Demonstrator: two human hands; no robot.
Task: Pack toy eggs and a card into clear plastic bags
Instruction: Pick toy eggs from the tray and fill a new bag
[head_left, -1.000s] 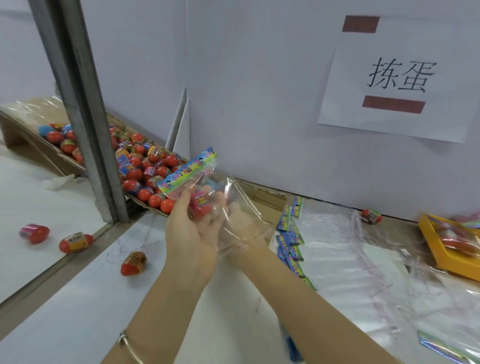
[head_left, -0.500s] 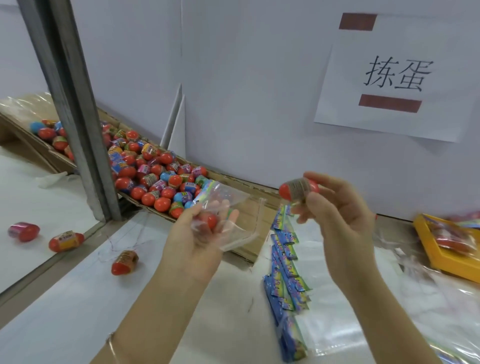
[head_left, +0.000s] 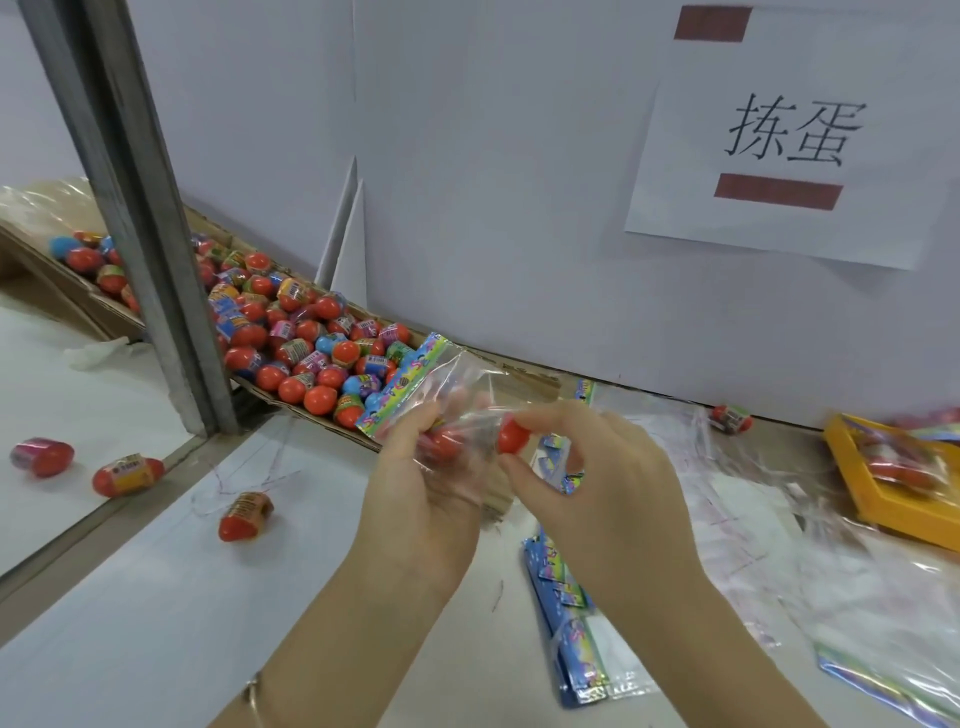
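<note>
your left hand (head_left: 415, 483) is curled round a clear bag (head_left: 470, 387), holding it up above the table (head_left: 156, 623), fingers behind the plastic and thumb in front. a striped header card (head_left: 402, 387) runs along the bag's upper left edge, and one egg in the bag (head_left: 444, 441) shows red through the film, just by your thumb. your right hand (head_left: 597, 483) pinches a red egg (head_left: 511, 435) between thumb and forefinger, the other fingers loosely bent. that egg sits right at the bag's right edge, touching the plastic; whether it is already inside, you cannot tell from here.

behind the bag a cardboard tray (head_left: 311, 415) lies against the wall, heaped with a pile of toy eggs (head_left: 311, 353). a loose egg (head_left: 244, 517) lies on the table to the left, and two more eggs (head_left: 127, 475) lie beyond the metal post (head_left: 145, 218). under your right wrist is a row of printed cards (head_left: 566, 623), with flat clear bags (head_left: 753, 519) spread to the right. a yellow tray (head_left: 883, 499) sits at the far right, and a paper sign (head_left: 789, 135) hangs on the wall.
</note>
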